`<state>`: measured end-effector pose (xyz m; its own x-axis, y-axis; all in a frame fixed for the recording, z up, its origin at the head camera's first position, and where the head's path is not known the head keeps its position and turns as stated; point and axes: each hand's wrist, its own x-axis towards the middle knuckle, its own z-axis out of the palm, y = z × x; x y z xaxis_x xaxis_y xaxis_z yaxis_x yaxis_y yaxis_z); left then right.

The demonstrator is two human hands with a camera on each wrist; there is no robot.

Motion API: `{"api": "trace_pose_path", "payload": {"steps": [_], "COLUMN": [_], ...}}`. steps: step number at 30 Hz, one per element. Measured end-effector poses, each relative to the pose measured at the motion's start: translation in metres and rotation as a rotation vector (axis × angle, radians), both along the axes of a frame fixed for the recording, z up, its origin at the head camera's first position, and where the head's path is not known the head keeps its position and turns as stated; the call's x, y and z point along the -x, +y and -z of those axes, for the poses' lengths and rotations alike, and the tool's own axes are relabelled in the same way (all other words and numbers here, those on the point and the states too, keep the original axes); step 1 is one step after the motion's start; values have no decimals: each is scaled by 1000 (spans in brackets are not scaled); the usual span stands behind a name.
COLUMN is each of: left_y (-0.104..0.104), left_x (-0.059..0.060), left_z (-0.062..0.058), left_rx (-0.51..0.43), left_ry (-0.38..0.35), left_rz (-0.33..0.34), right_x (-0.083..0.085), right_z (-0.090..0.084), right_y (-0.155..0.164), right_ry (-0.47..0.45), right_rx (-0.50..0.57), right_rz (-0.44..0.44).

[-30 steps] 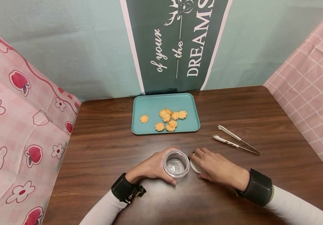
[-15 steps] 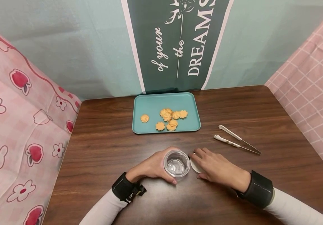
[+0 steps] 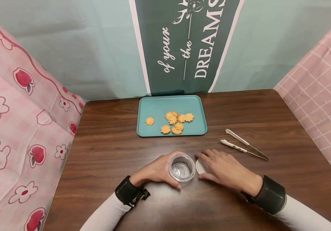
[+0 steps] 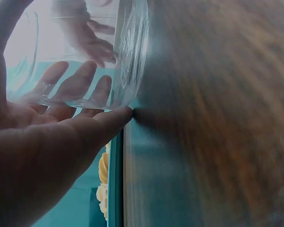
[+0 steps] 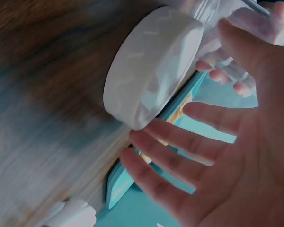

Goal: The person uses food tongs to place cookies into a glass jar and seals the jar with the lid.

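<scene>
From the head view, the empty glass jar [image 3: 181, 169] is held upright on the bench [image 3: 269, 115] by the left hand [image 3: 157, 171], while the white lid [image 3: 200, 166] lies just beside it under the right hand [image 3: 226, 169]. In the left wrist view, curled fingers [image 4: 73, 85] are seen clasped round the jar. In the right wrist view, the fingers [image 5: 180, 142] are spread apart off the lid [image 5: 151, 71], so the lid seems just set down.

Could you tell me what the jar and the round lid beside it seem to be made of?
The jar looks like clear glass or hard plastic: fingers show through its wall. The lid looks like matte white plastic, opaque, faintly marbled; its material is not certain.
</scene>
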<state>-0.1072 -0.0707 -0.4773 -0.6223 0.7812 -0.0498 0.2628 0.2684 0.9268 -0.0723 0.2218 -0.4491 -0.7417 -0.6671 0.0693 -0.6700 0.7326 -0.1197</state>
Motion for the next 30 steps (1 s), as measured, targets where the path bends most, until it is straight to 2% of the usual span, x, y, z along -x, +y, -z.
{"api": "trace_pose_path", "payload": {"steps": [6, 15, 20, 30], "left_y": [0, 0, 0, 0], "left_x": [0, -1, -1, -1], "left_z": [-1, -2, 0, 0], "left_rx": [-15, -25, -16, -1], "left_ry": [-13, -2, 9, 20], "left_rz": [3, 0, -4, -8], "right_x": [6, 11, 11, 8], "right_z": [-7, -19, -22, -26], "right_y": [12, 35, 48, 70], "right_ry": [91, 182, 200, 205], "right_rx": [79, 126, 167, 172], "right_rz": [-13, 32, 63, 173]}}
